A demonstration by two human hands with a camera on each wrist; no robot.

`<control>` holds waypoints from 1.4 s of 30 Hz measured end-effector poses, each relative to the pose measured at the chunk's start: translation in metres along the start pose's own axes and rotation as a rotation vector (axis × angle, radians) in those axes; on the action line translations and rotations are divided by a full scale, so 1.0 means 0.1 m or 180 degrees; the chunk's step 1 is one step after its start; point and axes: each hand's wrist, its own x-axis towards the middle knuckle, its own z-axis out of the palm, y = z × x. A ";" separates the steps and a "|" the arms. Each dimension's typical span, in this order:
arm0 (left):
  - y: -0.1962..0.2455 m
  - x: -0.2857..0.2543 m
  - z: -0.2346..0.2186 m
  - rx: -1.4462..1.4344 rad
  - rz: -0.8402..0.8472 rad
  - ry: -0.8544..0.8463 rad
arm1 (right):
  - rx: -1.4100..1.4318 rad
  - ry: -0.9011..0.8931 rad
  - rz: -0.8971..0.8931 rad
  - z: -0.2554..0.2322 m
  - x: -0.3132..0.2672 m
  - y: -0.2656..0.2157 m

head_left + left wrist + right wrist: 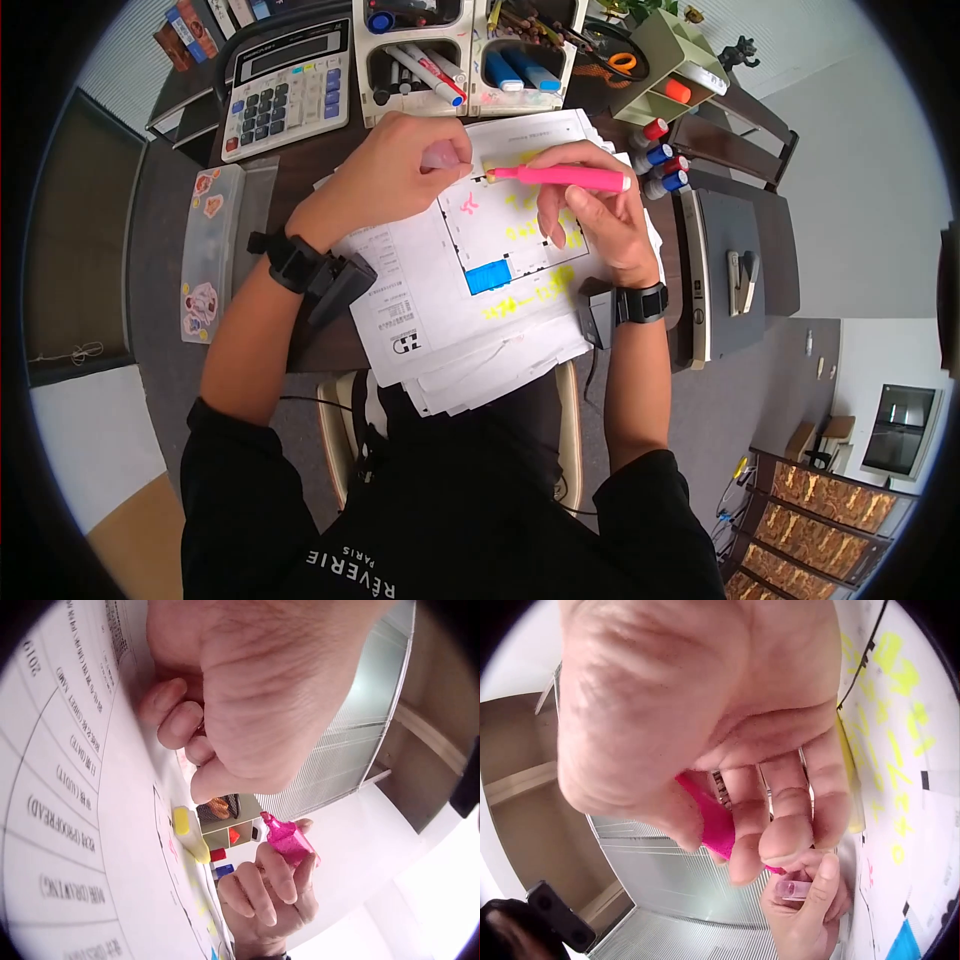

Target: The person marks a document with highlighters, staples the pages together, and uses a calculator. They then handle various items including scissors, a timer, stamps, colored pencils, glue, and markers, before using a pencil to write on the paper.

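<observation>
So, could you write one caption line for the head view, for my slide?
Right hand holds a pink highlighter pen above the marked white paper drawing; left hand pinches its clear cap.

Dark wooden desk (320, 165) stands on grey floor (160, 230); pale ribbed blinds (115, 50) run along the far wall, also showing in the wrist views. White wall (870, 150) lies to the right, with a lower dark shelf (755, 150) beside the desk. Carved brown cabinet (810, 520) and small screen (900, 425) sit at lower right; tan floor patch (135, 540) at lower left.
</observation>
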 end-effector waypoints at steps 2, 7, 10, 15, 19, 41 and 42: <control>0.00 0.00 0.01 -0.0004 -0.0017 -0.0014 | 0.0171 -0.0105 -0.0207 -0.05 0.01 0.03; -0.04 0.01 0.01 0.0106 0.0097 0.0016 | 0.0323 -0.0170 -0.0238 -0.08 0.02 0.04; 0.00 0.00 0.00 0.0003 0.0016 0.0006 | 0.0275 -0.0222 -0.0243 -0.09 0.02 0.03; -0.02 0.00 0.01 -0.0034 0.0063 0.0028 | -0.0140 0.0220 0.0062 -0.01 0.01 -0.04; -0.02 -0.01 0.00 -0.0022 0.0066 -0.0006 | -0.0128 0.0242 0.0087 -0.02 0.03 -0.03; 0.02 -0.01 0.00 -0.0022 -0.0130 -0.0086 | -0.0005 0.0210 -0.0339 -0.08 0.03 0.04; 0.03 0.00 0.00 -0.0023 -0.0126 -0.0088 | -0.0010 0.0210 -0.0339 -0.08 0.03 0.03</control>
